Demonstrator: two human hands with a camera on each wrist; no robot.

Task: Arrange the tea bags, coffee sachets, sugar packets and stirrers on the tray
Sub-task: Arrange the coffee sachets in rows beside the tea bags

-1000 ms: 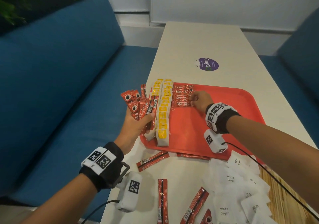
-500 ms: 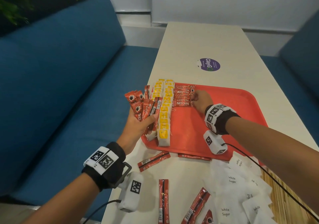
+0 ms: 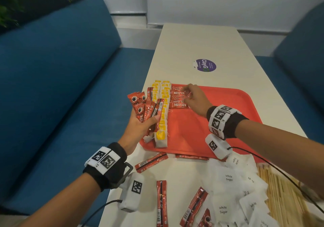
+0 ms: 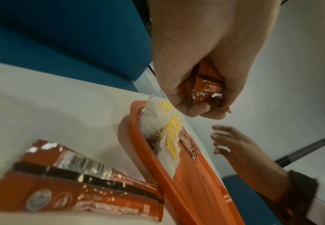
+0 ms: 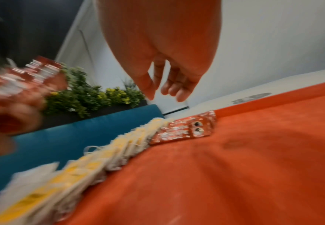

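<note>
- The head view shows the flat red plastic tray (image 3: 219, 121) on the long white table (image 3: 201, 43); two rows of white-and-yellow paper tea bags (image 3: 162, 114) lie along its left edge, with a stack of red Nescafe coffee sachets (image 3: 178, 99) just beside them, at the tray's far-left corner.
- The left hand (image 3: 140, 127), just left of the tray, grips a fan of red coffee sachets (image 3: 145, 107); the left wrist view shows its fingers (image 4: 196, 109) curled round them.
- The right hand (image 3: 196, 99) hovers over the stack on the tray; the right wrist view shows its fingers (image 5: 177, 91) loose, slightly parted and holding nothing.
- Only the head view shows, near the tray's front edge, loose red sachets (image 3: 151, 162), white paper sugar packets (image 3: 228, 179) and pale wooden stirrers (image 3: 280, 191).
</note>
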